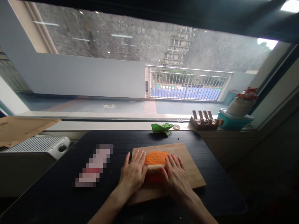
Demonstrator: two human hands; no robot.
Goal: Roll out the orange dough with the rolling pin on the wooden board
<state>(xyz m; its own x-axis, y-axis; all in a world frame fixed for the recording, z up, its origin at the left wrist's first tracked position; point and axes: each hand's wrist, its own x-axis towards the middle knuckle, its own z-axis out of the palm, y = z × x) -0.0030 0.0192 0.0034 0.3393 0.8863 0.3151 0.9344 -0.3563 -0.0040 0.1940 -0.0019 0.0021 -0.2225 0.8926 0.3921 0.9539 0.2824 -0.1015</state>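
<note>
A wooden board (192, 174) lies on the dark table, and on it a soft orange dough-like sheet (157, 157) is spread flat. Across the sheet runs a pale rolling pin (154, 168), its ends covered by my hands. My left hand (133, 171) rests on the pin's left end, palm down with fingers stretched forward. On the right end lies my right hand (174, 172), also flat, its fingers extended and slightly apart. More orange shows in shadow on the near side of the pin. Whether it is dough or clay, I cannot tell.
A crumpled green cloth (162, 128) lies at the table's back edge (112, 130). On the window sill are a brown rack (205, 121) and a teal box (233, 120) with a container on top. A blurred-out pinkish item (95, 166) lies left; cardboard (25, 126) covers a radiator (44, 146).
</note>
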